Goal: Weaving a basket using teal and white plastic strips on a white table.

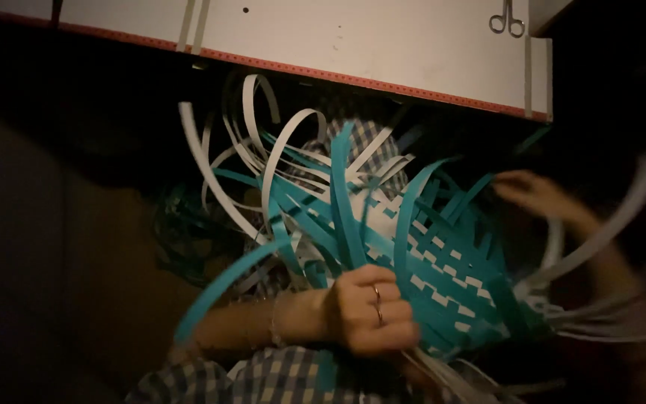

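Head view: left hand (371, 310) clenched around teal strips at the near edge of a half-woven teal-and-white mat (443, 277), two rings showing. Right hand (536, 196), blurred, at the mat's far right among loose strips (285, 161); grip impossible to tell. Farther off, a white board (353, 37) with scissors (508, 20).

Right hand (536, 196) motion-blurred, grip unreadable; scissors (507, 20) cropped at top.

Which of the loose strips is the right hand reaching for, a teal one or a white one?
A teal one: the blurred right hand sits at the tips of the teal strips at the weave's upper right; the white strips curve below it. Contact is unclear.
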